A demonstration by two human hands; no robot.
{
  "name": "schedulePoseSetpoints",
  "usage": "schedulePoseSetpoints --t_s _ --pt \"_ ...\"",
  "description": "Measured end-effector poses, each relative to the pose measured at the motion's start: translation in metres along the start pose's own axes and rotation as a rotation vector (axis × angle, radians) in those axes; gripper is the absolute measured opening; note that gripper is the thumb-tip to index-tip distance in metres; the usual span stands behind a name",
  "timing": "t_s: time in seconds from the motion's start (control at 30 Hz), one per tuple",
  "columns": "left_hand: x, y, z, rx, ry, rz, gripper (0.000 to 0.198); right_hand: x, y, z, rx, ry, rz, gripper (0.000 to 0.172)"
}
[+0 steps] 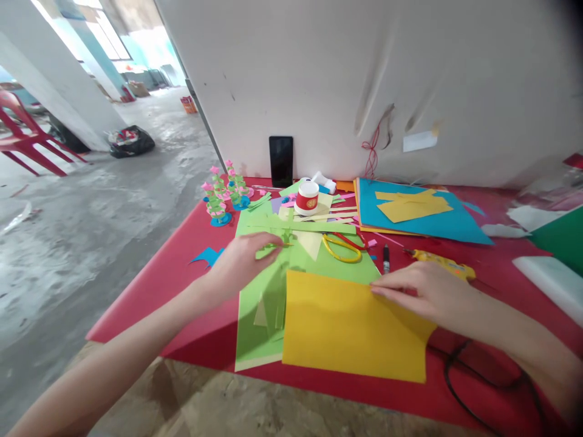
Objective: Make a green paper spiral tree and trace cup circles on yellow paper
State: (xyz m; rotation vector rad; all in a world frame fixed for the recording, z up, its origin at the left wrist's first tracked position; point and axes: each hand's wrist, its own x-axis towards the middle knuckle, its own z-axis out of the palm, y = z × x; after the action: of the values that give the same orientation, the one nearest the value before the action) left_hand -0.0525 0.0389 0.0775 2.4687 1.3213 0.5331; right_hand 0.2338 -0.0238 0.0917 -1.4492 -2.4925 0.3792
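My right hand [421, 288] pinches the top edge of a yellow sheet of paper [353, 328] between thumb and fingers. The sheet spans the front of the table and partly covers a light green sheet [252, 340]. My left hand [246, 258] hovers over the green sheet, fingers drawn together at small green paper scraps; what is between the fingertips is too small to make out. Yellow-handled scissors [342, 250] rest between the hands, with a red-handled pair [350, 240] beside them. A black pen [386, 260] and a yellow glue gun [444, 264] lie near my right hand.
Small pink-and-green paper trees on blue bases [221, 220] stand at the back left. A red-and-white cup [306, 199] and an upright phone [281, 161] are behind the scraps. Blue sheets [410, 224] lie at right. A black cord [483, 379] loops at front right.
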Motion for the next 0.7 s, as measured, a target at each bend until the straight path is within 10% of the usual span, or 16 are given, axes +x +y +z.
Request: schedulePoseSetpoints --t_s 0.2,0.7 --pt "0.005 0.035 0.032 0.042 -0.084 0.327 0.023 0.017 -0.010 0.008 0.043 0.034 0.108 0.018" --pt "0.005 0.045 0.023 0.120 -0.083 0.220 0.020 0.043 -0.047 0.013 0.004 0.160 0.134 0.012"
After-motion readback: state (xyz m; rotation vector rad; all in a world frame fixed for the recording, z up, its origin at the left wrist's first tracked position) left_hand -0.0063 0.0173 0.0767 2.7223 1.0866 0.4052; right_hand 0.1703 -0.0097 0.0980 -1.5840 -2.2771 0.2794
